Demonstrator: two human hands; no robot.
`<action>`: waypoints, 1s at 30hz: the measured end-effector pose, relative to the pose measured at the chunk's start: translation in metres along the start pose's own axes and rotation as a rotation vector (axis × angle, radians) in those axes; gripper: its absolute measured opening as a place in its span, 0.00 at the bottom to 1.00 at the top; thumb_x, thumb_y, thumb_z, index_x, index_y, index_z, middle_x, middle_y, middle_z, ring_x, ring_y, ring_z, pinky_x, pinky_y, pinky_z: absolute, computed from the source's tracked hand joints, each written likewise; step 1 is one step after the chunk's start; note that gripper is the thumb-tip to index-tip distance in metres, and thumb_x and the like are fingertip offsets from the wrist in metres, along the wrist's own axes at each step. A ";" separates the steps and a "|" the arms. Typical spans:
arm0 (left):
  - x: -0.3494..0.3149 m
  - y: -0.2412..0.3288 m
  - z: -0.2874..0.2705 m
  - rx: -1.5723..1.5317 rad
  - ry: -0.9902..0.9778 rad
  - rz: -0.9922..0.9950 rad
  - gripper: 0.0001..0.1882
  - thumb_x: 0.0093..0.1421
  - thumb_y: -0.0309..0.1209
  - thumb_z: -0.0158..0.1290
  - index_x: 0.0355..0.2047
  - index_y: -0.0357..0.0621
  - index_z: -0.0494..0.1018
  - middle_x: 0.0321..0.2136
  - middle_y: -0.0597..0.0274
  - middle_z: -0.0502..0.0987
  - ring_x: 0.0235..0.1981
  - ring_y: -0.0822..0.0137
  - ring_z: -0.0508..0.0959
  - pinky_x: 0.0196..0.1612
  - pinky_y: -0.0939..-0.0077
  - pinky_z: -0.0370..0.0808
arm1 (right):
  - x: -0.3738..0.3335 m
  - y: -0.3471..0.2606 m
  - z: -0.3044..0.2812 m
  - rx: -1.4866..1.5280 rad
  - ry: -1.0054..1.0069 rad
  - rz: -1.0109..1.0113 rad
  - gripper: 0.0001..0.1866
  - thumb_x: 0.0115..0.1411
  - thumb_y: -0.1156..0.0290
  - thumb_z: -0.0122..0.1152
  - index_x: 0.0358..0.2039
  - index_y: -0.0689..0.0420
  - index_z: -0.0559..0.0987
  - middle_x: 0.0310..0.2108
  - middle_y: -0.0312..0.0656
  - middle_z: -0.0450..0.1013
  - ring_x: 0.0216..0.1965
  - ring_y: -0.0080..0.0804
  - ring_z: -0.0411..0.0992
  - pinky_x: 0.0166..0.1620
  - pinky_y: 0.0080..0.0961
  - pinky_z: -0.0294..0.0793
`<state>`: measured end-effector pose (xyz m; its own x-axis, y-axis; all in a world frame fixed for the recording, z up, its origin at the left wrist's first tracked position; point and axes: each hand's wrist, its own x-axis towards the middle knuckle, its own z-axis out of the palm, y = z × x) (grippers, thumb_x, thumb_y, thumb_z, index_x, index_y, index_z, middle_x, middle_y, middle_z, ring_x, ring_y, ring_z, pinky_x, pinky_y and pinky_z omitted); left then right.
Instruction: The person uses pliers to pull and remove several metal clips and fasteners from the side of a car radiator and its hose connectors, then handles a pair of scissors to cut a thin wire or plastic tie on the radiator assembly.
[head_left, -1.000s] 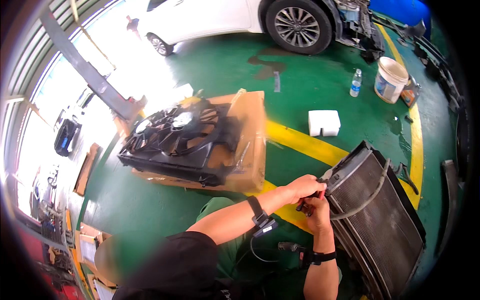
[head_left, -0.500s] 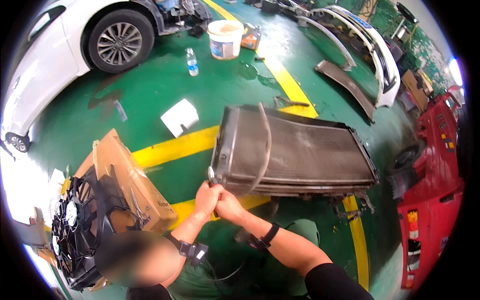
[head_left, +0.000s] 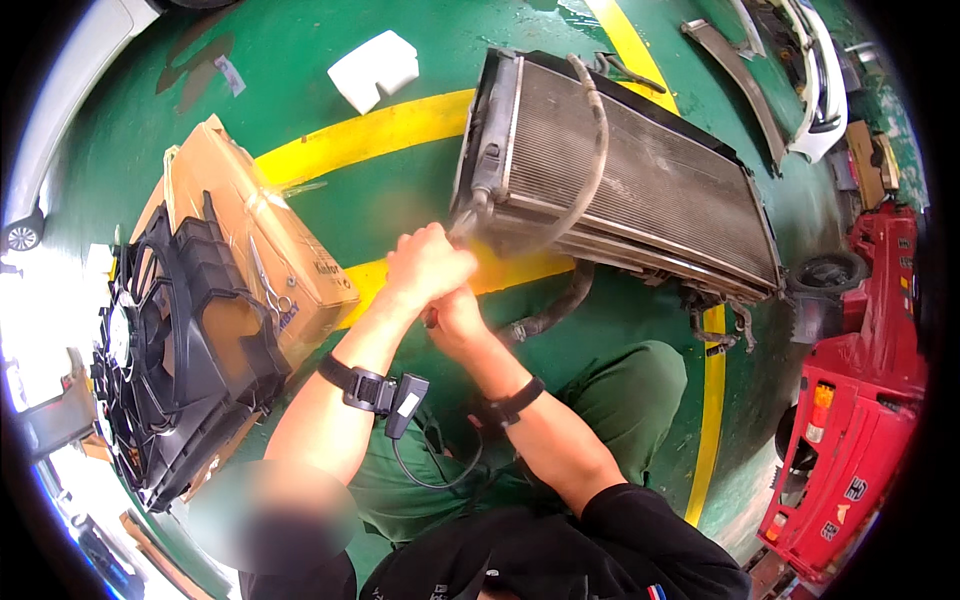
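Two-handed, grips a blurred tool (head_left: pixel 464 224) with left hand (head_left: pixel 428 265) and right hand (head_left: pixel 460 318) closed together, apparently working by the near left corner of radiator (head_left: pixel 650 165), probably needing steady aim next.

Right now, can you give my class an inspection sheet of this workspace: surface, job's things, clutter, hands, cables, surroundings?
Surface: green floor, yellow stripes.
Job's things: radiator, grey hose across its face; metal tool at its near-left corner, contact unclear.
Clutter: white foam block; cardboard box with scissors, black fan assembly.
Hands: left hand and right hand closed together around the tool; finger placement unclear.
Cables: black cable from left wrist box.
Surroundings: red vehicle part, white car.
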<state>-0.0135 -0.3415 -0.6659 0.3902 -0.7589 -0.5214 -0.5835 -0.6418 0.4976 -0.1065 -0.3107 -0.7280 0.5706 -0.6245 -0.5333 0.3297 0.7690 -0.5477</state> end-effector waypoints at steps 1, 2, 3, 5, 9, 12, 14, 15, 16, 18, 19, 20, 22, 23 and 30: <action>-0.002 0.005 -0.006 0.022 -0.048 -0.050 0.21 0.47 0.36 0.54 0.38 0.33 0.74 0.39 0.37 0.78 0.43 0.39 0.77 0.49 0.51 0.74 | 0.004 0.012 -0.008 0.003 -0.081 -0.031 0.05 0.63 0.71 0.54 0.39 0.52 0.76 0.26 0.28 0.70 0.21 0.15 0.63 0.23 0.17 0.56; -0.004 0.003 -0.010 0.044 -0.025 -0.035 0.21 0.47 0.36 0.54 0.39 0.33 0.74 0.40 0.38 0.78 0.45 0.40 0.77 0.51 0.52 0.73 | 0.005 0.019 -0.006 -0.013 -0.097 -0.020 0.06 0.63 0.72 0.54 0.40 0.52 0.76 0.27 0.28 0.71 0.22 0.15 0.63 0.23 0.17 0.56; -0.005 -0.001 -0.012 0.067 -0.004 -0.017 0.21 0.47 0.36 0.54 0.39 0.34 0.75 0.42 0.38 0.77 0.47 0.41 0.76 0.53 0.52 0.72 | 0.007 0.026 -0.006 -0.029 -0.111 -0.010 0.06 0.62 0.72 0.55 0.41 0.52 0.76 0.28 0.28 0.71 0.22 0.15 0.63 0.23 0.16 0.57; -0.003 -0.008 -0.009 0.103 0.045 0.002 0.21 0.47 0.35 0.54 0.40 0.35 0.76 0.47 0.41 0.75 0.54 0.45 0.72 0.57 0.54 0.68 | 0.007 0.028 0.000 -0.050 -0.117 -0.006 0.10 0.63 0.71 0.56 0.45 0.52 0.74 0.32 0.28 0.72 0.23 0.15 0.64 0.23 0.16 0.57; 0.004 -0.020 -0.001 0.151 0.166 0.105 0.20 0.48 0.33 0.55 0.41 0.35 0.75 0.47 0.43 0.75 0.53 0.43 0.70 0.57 0.53 0.69 | 0.022 0.046 0.003 0.168 -0.216 -0.074 0.18 0.64 0.65 0.59 0.53 0.55 0.71 0.42 0.33 0.72 0.36 0.22 0.70 0.35 0.22 0.71; 0.007 -0.022 0.001 0.143 0.177 0.103 0.20 0.48 0.33 0.56 0.41 0.34 0.75 0.47 0.43 0.75 0.53 0.43 0.70 0.58 0.54 0.68 | 0.029 0.052 0.005 0.248 -0.245 -0.065 0.22 0.66 0.61 0.59 0.55 0.56 0.68 0.47 0.37 0.71 0.46 0.29 0.71 0.48 0.29 0.74; 0.012 -0.027 0.004 0.158 0.197 0.147 0.21 0.48 0.33 0.56 0.42 0.34 0.75 0.48 0.43 0.75 0.54 0.44 0.70 0.58 0.55 0.68 | 0.033 0.052 0.006 0.249 -0.204 -0.053 0.23 0.66 0.61 0.59 0.56 0.57 0.68 0.50 0.39 0.70 0.50 0.32 0.70 0.54 0.33 0.73; 0.013 -0.028 0.005 0.164 0.208 0.169 0.22 0.48 0.34 0.56 0.42 0.33 0.75 0.48 0.43 0.75 0.54 0.44 0.70 0.59 0.55 0.68 | 0.036 0.053 0.006 0.266 -0.213 -0.067 0.22 0.66 0.61 0.60 0.56 0.57 0.68 0.49 0.39 0.70 0.49 0.32 0.70 0.54 0.33 0.73; 0.014 -0.029 0.006 0.183 0.209 0.175 0.22 0.48 0.33 0.56 0.43 0.33 0.75 0.49 0.43 0.74 0.54 0.44 0.70 0.59 0.56 0.67 | 0.037 0.054 0.007 0.283 -0.223 -0.081 0.22 0.65 0.61 0.60 0.55 0.57 0.68 0.49 0.39 0.70 0.49 0.31 0.70 0.53 0.32 0.73; 0.018 -0.024 0.005 0.220 0.216 0.202 0.23 0.48 0.33 0.56 0.44 0.31 0.75 0.50 0.43 0.74 0.55 0.45 0.69 0.60 0.56 0.67 | 0.045 0.055 0.005 0.306 -0.239 -0.102 0.22 0.65 0.62 0.61 0.54 0.57 0.69 0.48 0.38 0.70 0.48 0.32 0.70 0.52 0.32 0.73; 0.020 -0.021 0.004 0.243 0.192 0.188 0.24 0.48 0.33 0.55 0.45 0.31 0.74 0.50 0.43 0.74 0.56 0.45 0.69 0.60 0.57 0.67 | 0.047 0.056 0.003 0.314 -0.246 -0.099 0.22 0.64 0.62 0.62 0.54 0.57 0.69 0.48 0.38 0.70 0.48 0.32 0.70 0.52 0.32 0.73; 0.020 -0.018 0.002 0.266 0.168 0.172 0.25 0.48 0.33 0.55 0.46 0.30 0.74 0.51 0.43 0.74 0.56 0.45 0.69 0.60 0.57 0.66 | 0.048 0.055 0.004 0.323 -0.253 -0.094 0.22 0.64 0.62 0.62 0.54 0.57 0.70 0.48 0.38 0.70 0.47 0.32 0.71 0.52 0.32 0.73; 0.021 -0.014 -0.001 0.300 0.138 0.161 0.26 0.48 0.32 0.55 0.46 0.29 0.74 0.51 0.43 0.74 0.57 0.45 0.68 0.61 0.57 0.66 | 0.048 0.056 0.006 0.381 -0.252 -0.064 0.22 0.63 0.62 0.64 0.53 0.56 0.70 0.48 0.38 0.70 0.47 0.31 0.71 0.53 0.32 0.73; 0.020 -0.014 -0.004 0.311 0.135 0.164 0.26 0.48 0.32 0.55 0.47 0.29 0.74 0.51 0.43 0.74 0.58 0.46 0.68 0.61 0.58 0.66 | 0.046 0.054 0.010 0.411 -0.255 -0.046 0.22 0.62 0.62 0.64 0.53 0.56 0.70 0.47 0.37 0.71 0.47 0.31 0.71 0.53 0.32 0.73; 0.016 -0.025 -0.007 0.384 0.362 0.407 0.30 0.49 0.35 0.55 0.51 0.28 0.73 0.52 0.45 0.73 0.58 0.48 0.68 0.62 0.59 0.65 | 0.039 0.029 0.051 0.555 -0.368 -0.157 0.26 0.62 0.60 0.64 0.58 0.51 0.68 0.53 0.36 0.70 0.52 0.30 0.70 0.57 0.32 0.71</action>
<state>0.0122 -0.3387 -0.6816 0.2600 -0.9645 -0.0453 -0.9210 -0.2619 0.2884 -0.0360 -0.3058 -0.7321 0.6707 -0.7226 -0.1672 0.7102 0.6907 -0.1362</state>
